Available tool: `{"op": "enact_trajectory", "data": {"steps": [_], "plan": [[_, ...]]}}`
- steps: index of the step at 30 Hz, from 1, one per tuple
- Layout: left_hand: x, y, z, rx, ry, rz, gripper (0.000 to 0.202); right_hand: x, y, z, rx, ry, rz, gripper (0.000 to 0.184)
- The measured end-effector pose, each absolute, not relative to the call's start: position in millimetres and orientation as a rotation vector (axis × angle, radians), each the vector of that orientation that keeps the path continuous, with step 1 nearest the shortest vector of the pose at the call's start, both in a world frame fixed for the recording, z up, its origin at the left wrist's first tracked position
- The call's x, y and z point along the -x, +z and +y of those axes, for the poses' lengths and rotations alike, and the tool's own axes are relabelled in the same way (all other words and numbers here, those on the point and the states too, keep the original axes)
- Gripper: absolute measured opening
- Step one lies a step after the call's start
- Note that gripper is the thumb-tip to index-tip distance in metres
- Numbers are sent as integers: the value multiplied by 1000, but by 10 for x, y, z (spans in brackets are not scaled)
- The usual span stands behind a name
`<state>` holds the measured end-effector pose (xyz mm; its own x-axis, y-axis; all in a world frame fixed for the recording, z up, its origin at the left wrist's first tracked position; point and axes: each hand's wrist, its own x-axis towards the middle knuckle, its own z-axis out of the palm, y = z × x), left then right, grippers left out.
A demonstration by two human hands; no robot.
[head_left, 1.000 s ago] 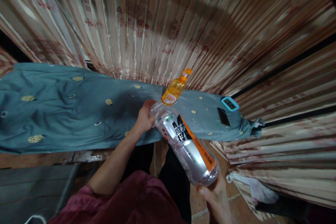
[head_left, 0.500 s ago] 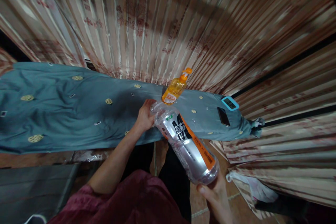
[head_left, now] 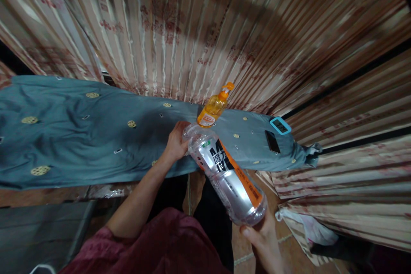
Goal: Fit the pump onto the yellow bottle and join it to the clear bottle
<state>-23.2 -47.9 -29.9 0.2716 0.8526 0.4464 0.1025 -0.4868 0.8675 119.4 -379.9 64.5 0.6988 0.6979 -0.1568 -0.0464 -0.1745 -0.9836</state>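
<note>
A large clear plastic bottle (head_left: 229, 175) with a silver and orange label is held aslant between my two hands, its neck toward the upper left. My left hand (head_left: 176, 142) is closed around the neck end; some of its fingers are hidden behind it. At the base, my right hand (head_left: 263, 237) grips the bottle from below, thumb on the near side. Just beyond the neck, an orange pump bottle (head_left: 212, 109) of yellow liquid stands on the cloth-covered surface.
A blue-green cloth (head_left: 73, 137) with yellow prints covers the long narrow surface. Toward its right end lie a dark phone (head_left: 272, 141) and a light-blue digital clock (head_left: 280, 126). Patterned curtains (head_left: 192, 30) hang behind and to the right. Tiled floor shows below.
The view has shifted very slightly. Both hands keep the same hold on the bottle, which stays at about the same slant.
</note>
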Motion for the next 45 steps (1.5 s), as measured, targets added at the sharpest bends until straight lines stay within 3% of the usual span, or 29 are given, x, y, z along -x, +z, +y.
{"op": "enact_trajectory", "data": {"steps": [5, 17, 22, 33, 40, 45], "plan": [[236, -289, -475, -1790, 1279, 861, 56, -1095, 693, -3781, 1598, 720, -518, 83], [221, -304, -482, -1776, 1262, 903, 57, -1169, 717, -3754, 1617, 760, -532, 95], [225, -274, -494, -1785, 1257, 894, 59, -1079, 699, -3770, 1589, 679, -410, 90], [213, -309, -486, -1820, 1227, 916, 63, -1224, 459, -3837, 1576, 692, -469, 95], [226, -350, -477, -1836, 1215, 898, 61, -1273, 332, -3890, 1548, 715, -416, 86], [225, -348, -491, -1815, 1196, 916, 63, -1294, 254, -3878, 1474, 714, -377, 96]]}}
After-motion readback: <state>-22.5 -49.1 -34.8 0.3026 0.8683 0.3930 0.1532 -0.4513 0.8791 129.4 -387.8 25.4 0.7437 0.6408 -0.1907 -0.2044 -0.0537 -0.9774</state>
